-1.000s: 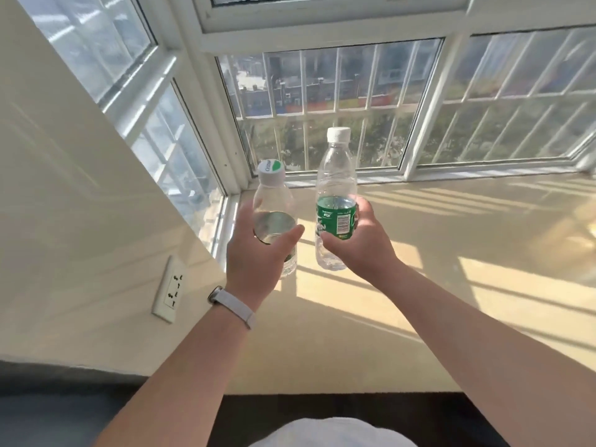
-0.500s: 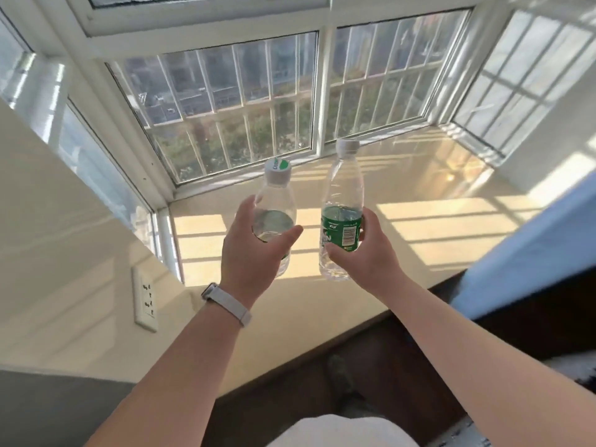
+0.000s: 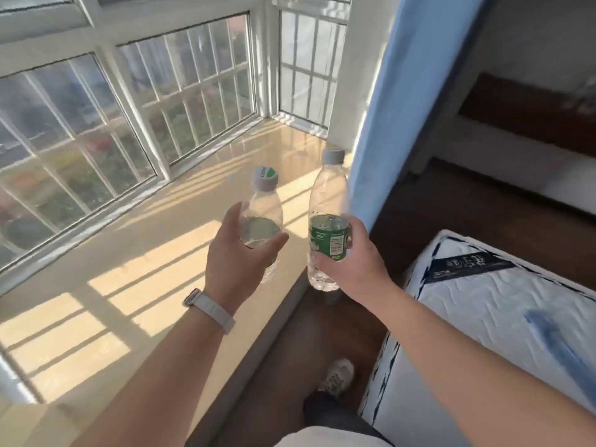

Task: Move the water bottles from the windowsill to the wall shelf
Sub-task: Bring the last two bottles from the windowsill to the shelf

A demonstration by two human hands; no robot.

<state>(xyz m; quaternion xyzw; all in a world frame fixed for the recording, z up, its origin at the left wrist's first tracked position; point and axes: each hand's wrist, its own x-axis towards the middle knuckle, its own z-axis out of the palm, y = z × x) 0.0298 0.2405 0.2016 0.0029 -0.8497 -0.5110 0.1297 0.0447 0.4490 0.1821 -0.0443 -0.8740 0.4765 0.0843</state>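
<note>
Head camera, centre frame: my left hand [image 3: 238, 256] wraps a short clear plastic bottle [image 3: 263, 217] with green-white cap, my right hand [image 3: 351, 262] grips a taller clear plastic bottle [image 3: 327, 201] at its green label. Both are upright, clear of the sunlit beige windowsill [image 3: 161, 253], mid-body holds presumably for steady carrying. No shelf visible.

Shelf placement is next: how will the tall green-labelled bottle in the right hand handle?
Probably light: the green-labelled bottle looks empty above its label. Its thin clear wall may dent under the right hand's grip. Tall and narrow, it could tip if set down crooked, and the left hand, holding the shorter bottle, cannot steady it.
</note>
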